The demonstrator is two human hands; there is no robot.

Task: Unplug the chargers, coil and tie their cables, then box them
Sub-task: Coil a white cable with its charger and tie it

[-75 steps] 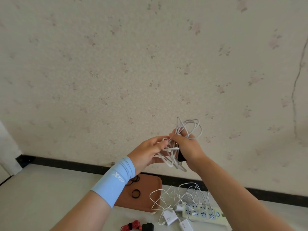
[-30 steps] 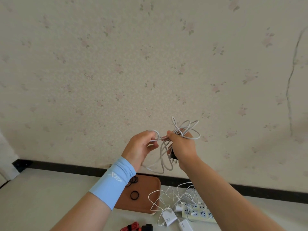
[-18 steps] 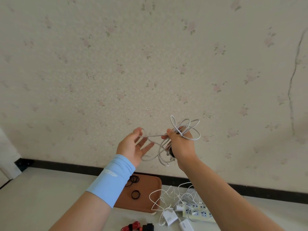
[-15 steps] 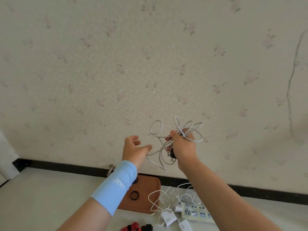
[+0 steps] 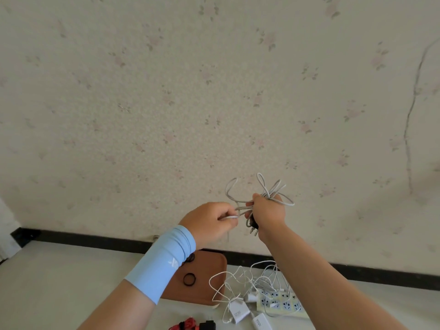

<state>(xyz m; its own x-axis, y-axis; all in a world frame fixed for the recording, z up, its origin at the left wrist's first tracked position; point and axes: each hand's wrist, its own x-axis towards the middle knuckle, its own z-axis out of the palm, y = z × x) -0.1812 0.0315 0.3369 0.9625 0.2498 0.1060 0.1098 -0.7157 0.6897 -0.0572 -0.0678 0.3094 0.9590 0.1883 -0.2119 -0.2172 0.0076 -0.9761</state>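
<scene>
Held up in front of the wall, my right hand [image 5: 267, 214] grips a loose bundle of white cable [image 5: 262, 191] together with a black charger plug [image 5: 252, 225] whose prongs point down. My left hand [image 5: 209, 221], with a light blue sleeve on the wrist, pinches a strand of that cable just left of the bundle. Below on the white surface lie a white power strip [image 5: 282, 303], two white chargers [image 5: 239, 313] and their tangled white cables [image 5: 240, 279].
A brown tray [image 5: 204, 277] holds black elastic rings [image 5: 189, 279] behind my left forearm. A red cable with a black plug [image 5: 190, 326] lies at the bottom edge. A black baseboard runs along the patterned wall.
My left hand, open half a second ago and apart from the cable, has closed in on the bundle and now pinches a strand. My right hand kept its grip throughout.
</scene>
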